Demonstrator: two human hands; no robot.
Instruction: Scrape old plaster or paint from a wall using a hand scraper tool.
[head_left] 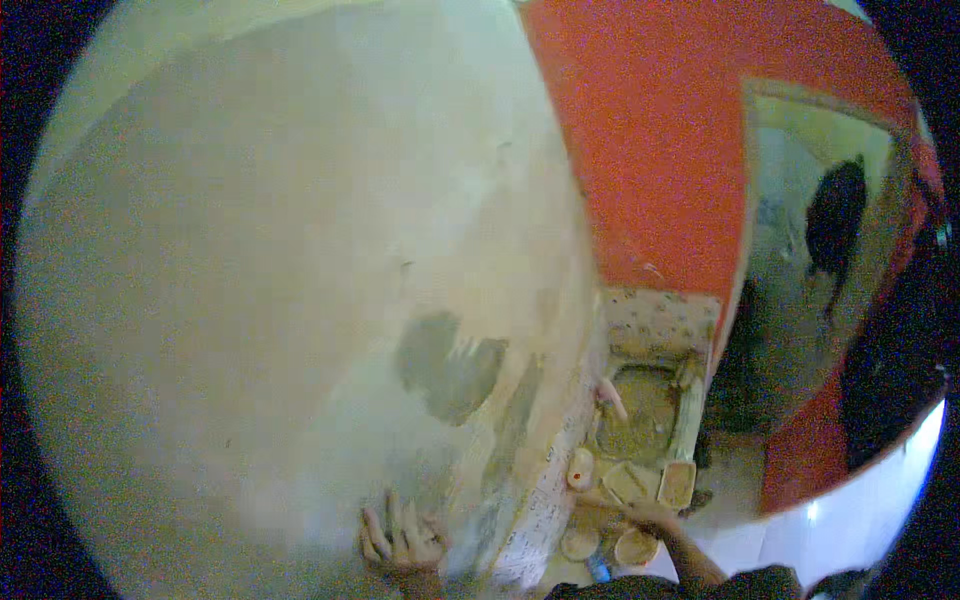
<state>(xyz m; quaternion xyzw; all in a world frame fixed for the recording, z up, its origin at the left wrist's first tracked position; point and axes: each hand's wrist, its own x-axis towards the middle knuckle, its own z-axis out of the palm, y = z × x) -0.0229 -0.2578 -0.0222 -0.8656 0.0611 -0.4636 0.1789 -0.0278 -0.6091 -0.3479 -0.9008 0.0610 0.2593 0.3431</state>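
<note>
My left hand (402,540) is at the lower middle, its fingers spread against or just in front of a pale plastered wall (300,250). Above it the wall carries a dark grey patch (450,365) with a ragged edge, and more grey streaks run down beside it. To the right, my right hand (650,517) is low over a cluster of small containers, its fingers bent. Around it are a pale flat, roughly rectangular piece (626,482) and a small rectangular tub (678,484). Whatever the right hand grips is too blurred to name.
Two round bowls, one tan (636,547) and one paler (580,543), stand below, near a small blue object (599,568). Beyond lies a recessed basin (637,410) with patterned tiles (660,312) behind. A red wall (650,140) and a framed opening or mirror (790,300) rise at right.
</note>
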